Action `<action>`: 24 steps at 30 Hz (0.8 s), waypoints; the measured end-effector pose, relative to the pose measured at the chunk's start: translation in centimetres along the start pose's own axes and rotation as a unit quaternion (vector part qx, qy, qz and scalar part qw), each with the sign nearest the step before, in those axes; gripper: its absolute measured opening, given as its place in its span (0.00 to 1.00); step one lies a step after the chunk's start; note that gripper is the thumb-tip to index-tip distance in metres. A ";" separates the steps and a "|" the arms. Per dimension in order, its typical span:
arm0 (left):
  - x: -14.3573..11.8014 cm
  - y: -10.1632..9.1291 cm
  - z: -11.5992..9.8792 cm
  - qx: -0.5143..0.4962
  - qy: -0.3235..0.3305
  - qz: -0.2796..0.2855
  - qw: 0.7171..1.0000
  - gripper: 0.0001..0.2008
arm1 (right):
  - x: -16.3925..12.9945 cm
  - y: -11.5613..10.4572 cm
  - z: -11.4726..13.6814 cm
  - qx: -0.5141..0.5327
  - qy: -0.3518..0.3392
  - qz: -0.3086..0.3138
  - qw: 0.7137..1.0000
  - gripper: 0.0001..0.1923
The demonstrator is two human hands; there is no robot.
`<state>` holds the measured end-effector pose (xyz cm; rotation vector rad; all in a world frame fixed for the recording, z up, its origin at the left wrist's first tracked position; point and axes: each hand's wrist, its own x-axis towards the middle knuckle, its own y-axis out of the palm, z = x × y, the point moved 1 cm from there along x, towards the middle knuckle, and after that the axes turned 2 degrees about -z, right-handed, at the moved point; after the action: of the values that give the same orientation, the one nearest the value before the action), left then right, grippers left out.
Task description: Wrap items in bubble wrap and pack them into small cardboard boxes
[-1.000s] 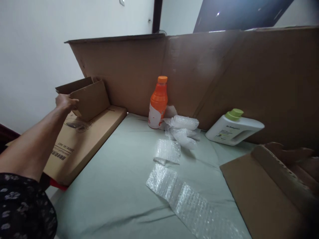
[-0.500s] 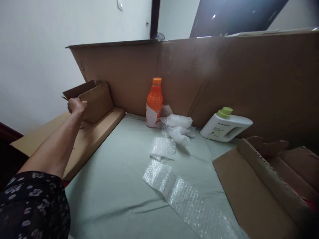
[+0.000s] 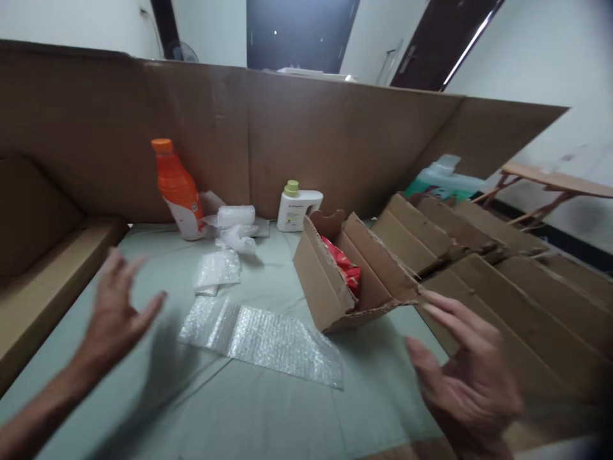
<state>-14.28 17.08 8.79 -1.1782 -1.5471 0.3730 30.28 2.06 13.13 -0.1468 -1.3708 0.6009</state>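
My left hand [image 3: 117,310] hovers open and blurred over the pale green sheet [image 3: 268,415], holding nothing, left of a flat sheet of bubble wrap [image 3: 263,335]. My right hand [image 3: 467,377] is open too, its fingers reaching toward the torn edge of an open cardboard box [image 3: 330,287]. Something red [image 3: 342,265] lies inside that box. I cannot tell whether the fingertips touch the cardboard.
An orange bottle [image 3: 178,188], wrapped bubble-wrap bundles [image 3: 234,223] and a white jug with a green cap [image 3: 295,209] stand against a tall cardboard wall [image 3: 287,140]. More cardboard boxes [image 3: 479,255] fill the right. A flat carton [image 3: 43,281] lies at left.
The view has swung right. My left hand has let go of the small cardboard box at far left and come back over the sheet. My right hand has come into view by the open box.
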 end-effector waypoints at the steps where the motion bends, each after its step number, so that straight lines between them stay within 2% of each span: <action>1: -1.8 1.4 -3.4 -0.060 0.017 0.049 0.997 0.29 | -0.8 -0.7 -1.2 -0.007 0.053 -0.025 0.998 0.22; 3: -4.5 4.4 -9.6 -0.168 0.041 0.134 0.976 0.29 | -2.5 -1.1 -4.3 -0.001 0.167 -0.012 0.986 0.22; 6: -5.7 9.0 -16.8 -0.305 0.046 0.224 0.924 0.36 | -4.7 1.3 -8.8 0.100 0.305 0.123 0.939 0.29; 8: -5.2 11.6 -20.2 -0.377 0.026 0.251 0.891 0.45 | -5.6 3.8 -10.3 0.191 0.348 0.211 0.893 0.29; 10: -4.4 13.4 -22.3 -0.428 0.005 0.257 0.866 0.51 | -6.0 5.8 -10.2 0.246 0.358 0.266 0.860 0.24; 12: -4.2 14.3 -23.2 -0.451 -0.006 0.243 0.859 0.51 | -6.2 7.1 -9.2 0.280 0.345 0.287 0.849 0.20; 16: -5.2 14.9 -22.9 -0.438 -0.014 0.197 0.877 0.46 | -5.8 8.6 -7.4 0.328 0.320 0.296 0.838 0.22; 20: -5.5 15.5 -23.0 -0.424 -0.037 0.173 0.888 0.45 | -4.2 10.3 -7.8 0.373 0.329 0.313 0.809 0.24; 22: -5.3 15.1 -22.8 -0.414 -0.037 0.171 0.893 0.42 | -4.0 10.7 -8.4 0.374 0.340 0.325 0.799 0.26; 24: -5.3 13.6 -21.5 -0.373 -0.016 0.160 0.914 0.35 | -4.7 10.0 -8.6 0.336 0.348 0.334 0.809 0.25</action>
<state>10.48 11.65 3.06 -2.0407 -1.5676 -0.0109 34.94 10.34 2.78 -0.2450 -0.2988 1.4278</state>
